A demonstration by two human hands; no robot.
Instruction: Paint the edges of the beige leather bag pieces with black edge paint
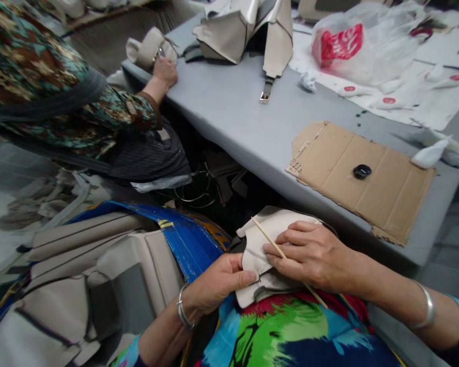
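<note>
A cream leather bag piece [254, 247] with dark edging rests on my lap. My left hand [224, 280] is closed on its near left edge, thumb on top and fingers underneath. Over the piece lies my right hand [311, 252], its fingers curled around a thin wooden stick [268, 237]. One end of the stick points up and left across the leather; the other comes out below the hand. Some of the piece is hidden under my right hand.
On the grey table [229, 109] lie a cardboard sheet [329, 153] with a small black round object [362, 172], a plastic bag [378, 51] and cream bag parts [229, 38]. A co-worker's hand [166, 72] is at the far left. Several cream bags [137, 255] fill a blue-edged container [183, 244].
</note>
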